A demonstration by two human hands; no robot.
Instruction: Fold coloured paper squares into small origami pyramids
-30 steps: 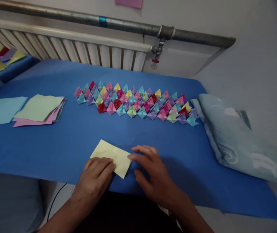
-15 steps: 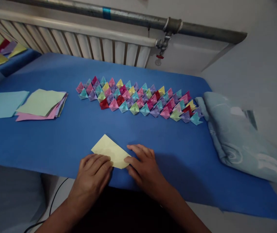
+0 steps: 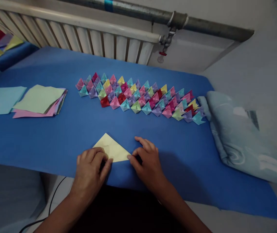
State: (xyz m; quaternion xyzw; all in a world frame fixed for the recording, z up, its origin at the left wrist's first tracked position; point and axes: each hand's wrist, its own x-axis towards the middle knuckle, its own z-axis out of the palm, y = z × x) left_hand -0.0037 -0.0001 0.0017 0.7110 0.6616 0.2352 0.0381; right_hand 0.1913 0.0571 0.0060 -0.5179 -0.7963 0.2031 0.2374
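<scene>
Lying on the blue-covered desk [image 3: 80,126], close to the near edge: a sheet of pale yellow paper [image 3: 115,150], folded to roughly a triangle, with one point aimed away from the body and another toward the right. Gripped at its near left side by the left hand [image 3: 89,166], with the thumb at the near edge and the fingers curled over the top. Pinched at its right corner between thumb and fingertip of the right hand [image 3: 149,163]. Impossible to tell the full outline of the left side, covered by the fingers.

Beyond the pale yellow paper, well apart from it, a slanting band of pointed origami pieces [image 3: 135,106] in pink, turquoise, purple, yellow, green and red, set in close rows. To its left and farther off, a loose stack of paper [image 3: 41,98], pale green on top, pink showing below. Farther left of it, a light blue sheet [image 3: 1,100]. To its right, well apart, a folded grey-blue blanket [image 3: 237,136] with pale swirls. Far beyond it, a white radiator [image 3: 96,42] and a metal pipe [image 3: 140,12].
</scene>
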